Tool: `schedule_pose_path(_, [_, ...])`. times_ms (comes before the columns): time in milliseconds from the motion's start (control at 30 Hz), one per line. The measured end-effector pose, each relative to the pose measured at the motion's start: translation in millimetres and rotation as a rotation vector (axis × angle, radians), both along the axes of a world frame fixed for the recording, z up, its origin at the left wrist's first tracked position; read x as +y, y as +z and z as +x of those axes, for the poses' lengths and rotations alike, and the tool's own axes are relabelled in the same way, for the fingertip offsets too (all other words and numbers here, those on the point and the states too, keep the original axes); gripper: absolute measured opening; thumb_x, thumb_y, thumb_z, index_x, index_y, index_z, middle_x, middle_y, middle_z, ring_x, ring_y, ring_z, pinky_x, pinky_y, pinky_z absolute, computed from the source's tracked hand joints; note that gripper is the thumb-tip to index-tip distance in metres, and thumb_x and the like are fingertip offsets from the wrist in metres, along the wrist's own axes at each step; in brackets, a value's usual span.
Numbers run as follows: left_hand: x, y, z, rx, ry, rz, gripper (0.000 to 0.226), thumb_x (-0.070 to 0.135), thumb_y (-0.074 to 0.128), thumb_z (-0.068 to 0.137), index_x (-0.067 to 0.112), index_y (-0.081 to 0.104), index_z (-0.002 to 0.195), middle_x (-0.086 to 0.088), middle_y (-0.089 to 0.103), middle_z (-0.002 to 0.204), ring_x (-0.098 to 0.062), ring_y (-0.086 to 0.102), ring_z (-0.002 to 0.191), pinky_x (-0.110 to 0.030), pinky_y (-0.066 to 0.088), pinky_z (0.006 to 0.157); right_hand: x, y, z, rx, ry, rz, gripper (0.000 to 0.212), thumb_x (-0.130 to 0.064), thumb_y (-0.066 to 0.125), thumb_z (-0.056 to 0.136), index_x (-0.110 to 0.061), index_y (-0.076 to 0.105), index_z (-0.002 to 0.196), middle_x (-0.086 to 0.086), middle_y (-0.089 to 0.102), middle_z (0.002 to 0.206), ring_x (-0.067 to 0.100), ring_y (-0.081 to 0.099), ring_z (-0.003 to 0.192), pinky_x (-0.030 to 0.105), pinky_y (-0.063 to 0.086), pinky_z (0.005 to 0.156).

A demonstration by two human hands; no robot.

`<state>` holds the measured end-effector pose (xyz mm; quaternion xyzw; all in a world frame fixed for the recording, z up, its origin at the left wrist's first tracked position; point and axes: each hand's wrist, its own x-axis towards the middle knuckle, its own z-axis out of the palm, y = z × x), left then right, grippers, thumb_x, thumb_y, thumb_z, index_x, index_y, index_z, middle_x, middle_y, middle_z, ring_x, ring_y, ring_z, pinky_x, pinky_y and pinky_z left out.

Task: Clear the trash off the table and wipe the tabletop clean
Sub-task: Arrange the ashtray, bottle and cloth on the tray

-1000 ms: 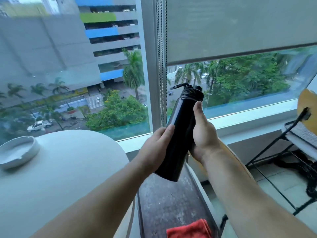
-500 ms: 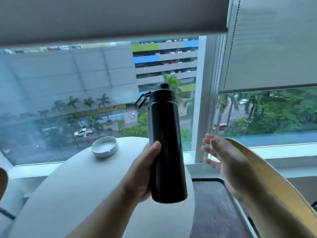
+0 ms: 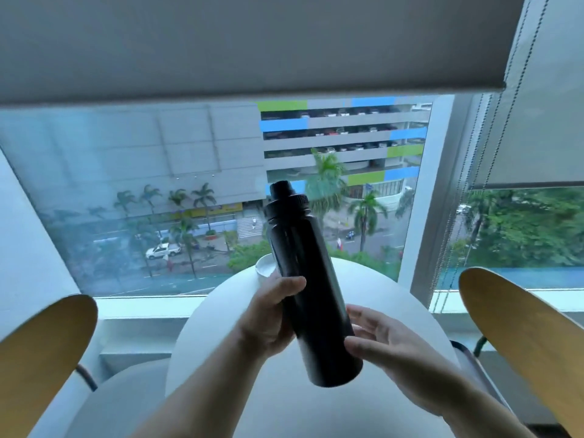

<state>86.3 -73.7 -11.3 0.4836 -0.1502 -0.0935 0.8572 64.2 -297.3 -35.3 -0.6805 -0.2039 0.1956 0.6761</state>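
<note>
One tall black bottle [image 3: 316,273], dark screw-cap.

I read both forearms as bare, entering from the lower edge and converging at centre. Left hand [image 3: 268,320]: raised, fingers and thumb curled round the mid-body of a black bottle [image 3: 300,263], carrying it tilted. Right hand [image 3: 392,346]: palm turned toward the bottle's lower end, fingers straight and slightly spread, tips at its side; contact not confirmable
</note>
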Motion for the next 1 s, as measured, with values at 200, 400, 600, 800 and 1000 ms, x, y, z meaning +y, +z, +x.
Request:
schedule_pose_path(200, [-2, 9, 12, -0.105, -0.118, 0.057, 0.066, 0.024, 0.079, 0.071, -0.007, 0.055, 0.124, -0.022, 0.062, 0.104, -0.034, 0.064, 0.09, -0.043, 0.049, 0.083, 23, -2, 7, -0.037, 0.032, -0.016, 0.056, -0.006, 0.085, 0.081, -0.01, 0.066, 0.133, 0.014, 0.073, 0.129, 0.033, 0.066, 0.125, 0.047, 0.052, 0.109])
schedule_pose_path(400, [-23, 9, 29, -0.141, 0.279, 0.315, 0.075, 0.037, 0.087, 0.069, 0.005, 0.057, 0.129, -0.013, 0.072, 0.113, -0.025, 0.069, 0.104, -0.042, 0.057, 0.095, 37, -13, 20, -0.2, -0.386, -0.208, 0.071, -0.035, 0.098, 0.051, -0.034, 0.064, 0.113, -0.014, 0.074, 0.104, 0.008, 0.073, 0.093, 0.039, 0.064, 0.076])
schedule_pose_path(600, [-16, 8, 49, -0.155, 0.241, 0.193, 0.053, 0.03, 0.087, 0.072, 0.005, 0.067, 0.114, -0.019, 0.068, 0.107, -0.032, 0.064, 0.1, -0.039, 0.054, 0.085, 20, -17, 52, -0.295, -0.238, -0.233, 0.067, -0.023, 0.095, 0.071, -0.039, 0.06, 0.125, -0.016, 0.074, 0.115, 0.007, 0.068, 0.112, 0.031, 0.057, 0.097])
schedule_pose_path(800, [-10, 4, 64, -0.226, 0.273, 0.297, 0.035, 0.041, 0.091, 0.073, 0.024, 0.073, 0.099, 0.0, 0.066, 0.085, -0.016, 0.056, 0.073, -0.029, 0.037, 0.056, 18, -24, 88, -0.349, -0.238, -0.244, 0.07, -0.022, 0.094, 0.07, -0.037, 0.059, 0.129, -0.01, 0.072, 0.123, 0.012, 0.068, 0.117, 0.037, 0.058, 0.099])
schedule_pose_path(1000, [0, 2, 73, -0.3, 0.427, 0.476, 0.043, 0.012, 0.084, 0.087, 0.017, 0.071, 0.128, 0.005, 0.078, 0.121, -0.011, 0.071, 0.116, -0.028, 0.052, 0.104, 28, -37, 110, -0.376, -0.326, -0.221, 0.072, -0.022, 0.094, 0.07, -0.039, 0.058, 0.129, -0.011, 0.072, 0.118, 0.008, 0.068, 0.113, 0.035, 0.058, 0.097])
